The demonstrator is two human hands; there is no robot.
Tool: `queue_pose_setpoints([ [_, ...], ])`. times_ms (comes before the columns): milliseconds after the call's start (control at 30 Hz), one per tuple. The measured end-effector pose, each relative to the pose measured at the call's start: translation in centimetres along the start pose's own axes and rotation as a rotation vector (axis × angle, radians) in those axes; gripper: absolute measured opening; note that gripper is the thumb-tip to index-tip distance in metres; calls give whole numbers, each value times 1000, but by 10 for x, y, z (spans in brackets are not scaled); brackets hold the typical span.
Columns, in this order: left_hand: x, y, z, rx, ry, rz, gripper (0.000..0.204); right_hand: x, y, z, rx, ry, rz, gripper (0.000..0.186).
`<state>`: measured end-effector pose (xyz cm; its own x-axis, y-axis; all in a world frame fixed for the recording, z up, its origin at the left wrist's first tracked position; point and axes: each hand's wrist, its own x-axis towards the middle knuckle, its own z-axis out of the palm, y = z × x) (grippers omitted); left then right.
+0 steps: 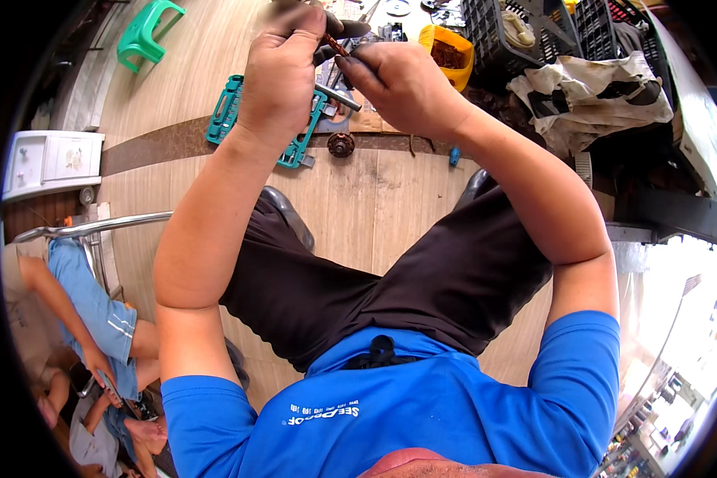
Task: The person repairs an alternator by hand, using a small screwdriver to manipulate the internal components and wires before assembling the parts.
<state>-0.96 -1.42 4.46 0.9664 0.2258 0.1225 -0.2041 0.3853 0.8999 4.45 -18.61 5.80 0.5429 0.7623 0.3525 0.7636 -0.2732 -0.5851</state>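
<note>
Both arms reach up to the top of the picture, where the hands are close together. My left hand (279,80) is closed, with its blackened fingertips near the picture's rim and partly smeared. My right hand (410,84) has thumb and fingers bent in a pinch. Between the two hands runs a thin, dark reddish-brown piece (337,45) that both seem to grip; its kind cannot be made out. Below them on the floor sits a round, dark brown ribbed part (341,144). Beside my left wrist lies an opened teal tool case (225,111), partly hidden by the arm.
A metal tube (338,97) lies between the hands. Right of them stand a yellow container (464,73) with rusty pieces, a black crate (526,36) and a stained cloth (589,99). A green stool (145,36) is far left. Seated people (95,295) are at left.
</note>
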Motion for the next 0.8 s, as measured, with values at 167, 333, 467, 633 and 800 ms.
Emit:
queue_pose_setpoints([
  [167, 1, -3, -3, 8, 60, -86, 30, -1, 2, 11, -95, 15, -24, 33],
  [333, 0, 10, 13, -87, 94, -190, 32, 4, 19, 1, 791, -220, 346, 46],
  [467, 4, 14, 7, -141, 104, -160, 31, 4, 23, 1, 1275, -194, 517, 52],
  [633, 5, 13, 6, -94, 126, -159, 32, 5, 20, 5, 1209, -150, 544, 48],
  [800, 4, 9, 6, -26, 83, -162, 34, 5, 20, 8, 1188, -110, 555, 41],
])
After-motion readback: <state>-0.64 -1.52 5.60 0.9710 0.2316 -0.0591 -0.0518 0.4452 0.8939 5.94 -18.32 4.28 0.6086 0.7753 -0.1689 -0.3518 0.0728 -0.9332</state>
